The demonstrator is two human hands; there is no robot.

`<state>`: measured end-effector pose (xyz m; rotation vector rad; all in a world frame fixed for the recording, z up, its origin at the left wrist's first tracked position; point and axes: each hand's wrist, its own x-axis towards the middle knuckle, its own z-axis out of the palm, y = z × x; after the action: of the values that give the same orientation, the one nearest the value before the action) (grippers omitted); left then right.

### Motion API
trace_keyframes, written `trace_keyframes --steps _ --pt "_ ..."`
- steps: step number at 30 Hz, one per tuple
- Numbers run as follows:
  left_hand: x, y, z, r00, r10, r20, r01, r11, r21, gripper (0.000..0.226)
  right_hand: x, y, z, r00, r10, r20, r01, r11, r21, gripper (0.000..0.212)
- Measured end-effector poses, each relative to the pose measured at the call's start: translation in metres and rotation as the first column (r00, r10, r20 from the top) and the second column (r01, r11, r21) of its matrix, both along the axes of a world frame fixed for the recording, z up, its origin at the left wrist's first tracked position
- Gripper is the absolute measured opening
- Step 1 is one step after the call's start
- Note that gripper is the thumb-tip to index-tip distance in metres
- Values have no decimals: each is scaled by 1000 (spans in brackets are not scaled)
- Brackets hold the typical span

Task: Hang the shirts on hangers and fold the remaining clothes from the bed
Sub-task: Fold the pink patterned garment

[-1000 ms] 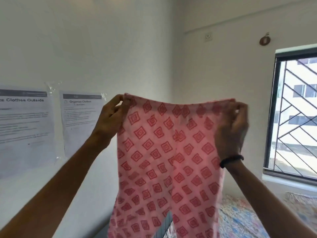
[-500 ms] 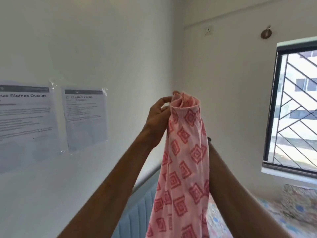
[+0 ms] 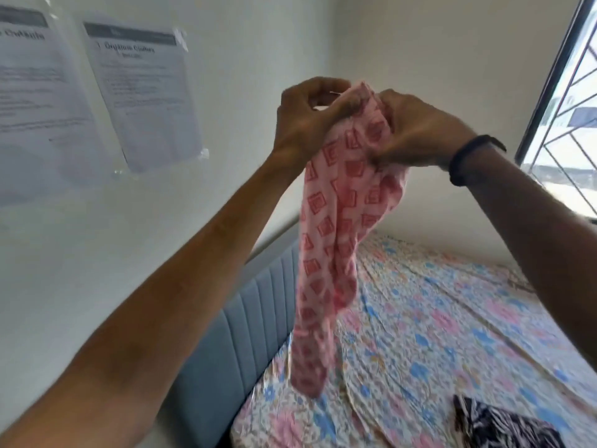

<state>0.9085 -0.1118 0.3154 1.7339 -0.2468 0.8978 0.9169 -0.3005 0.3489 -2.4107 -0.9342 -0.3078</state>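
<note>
Pink trousers (image 3: 326, 240) with a red square print hang folded lengthwise in the air above the bed (image 3: 436, 334). My left hand (image 3: 307, 124) and my right hand (image 3: 416, 130) pinch the bunched waistband together at the top, close to each other. The trouser legs dangle down, and their lower end hangs just above the floral sheet. A black-and-white patterned garment (image 3: 504, 425) lies on the bed at the lower right, partly cut off by the frame edge.
A grey-blue padded headboard (image 3: 245, 324) runs along the white wall on the left. Two printed sheets (image 3: 142, 92) are taped to that wall. A window with a metal grille (image 3: 562, 124) is at the right.
The trousers were held spread wide by the waistband; my hands have come together, folding them in half lengthwise. The view has tilted down, and the bed now shows.
</note>
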Motion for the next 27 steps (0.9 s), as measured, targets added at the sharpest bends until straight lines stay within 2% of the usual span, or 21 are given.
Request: trace_keyframes --steps 3,5,7,12,15,18,20,24,27 --pt "-5 9 -16 998 68 5 -69 994 85 32 -4 -9 -4 995 -46 -93 34 992 -121 28" --pt "-13 15 -27 996 85 27 -88 987 134 33 -3 -4 -6 994 -111 -24 105 980 -169 13" --pt "-21 20 -37 997 70 24 -73 984 161 36 -5 5 -13 989 -143 38 147 980 -131 12" --pt "-40 38 -63 1000 24 -15 -22 990 140 40 -7 25 -44 993 -114 5 114 991 -69 9" --pt "-51 51 -83 999 -23 -34 27 995 93 40 -17 25 -57 997 -75 -18 72 989 -126 9" --pt "-62 54 -112 994 -88 -62 91 995 45 37 -29 21 -75 992 -31 -124 7 982 -191 10" --pt "-65 56 -134 989 -113 -92 112 994 -21 35 -33 14 -86 977 -21 -213 -20 982 -187 19" --pt "-57 58 -175 967 -163 -195 134 979 -150 37 -22 -2 -106 926 -9 -378 -44 991 -129 39" --pt "-36 52 -206 934 -188 -303 125 968 -216 31 7 -15 -136 843 0 -538 -37 998 -58 44"
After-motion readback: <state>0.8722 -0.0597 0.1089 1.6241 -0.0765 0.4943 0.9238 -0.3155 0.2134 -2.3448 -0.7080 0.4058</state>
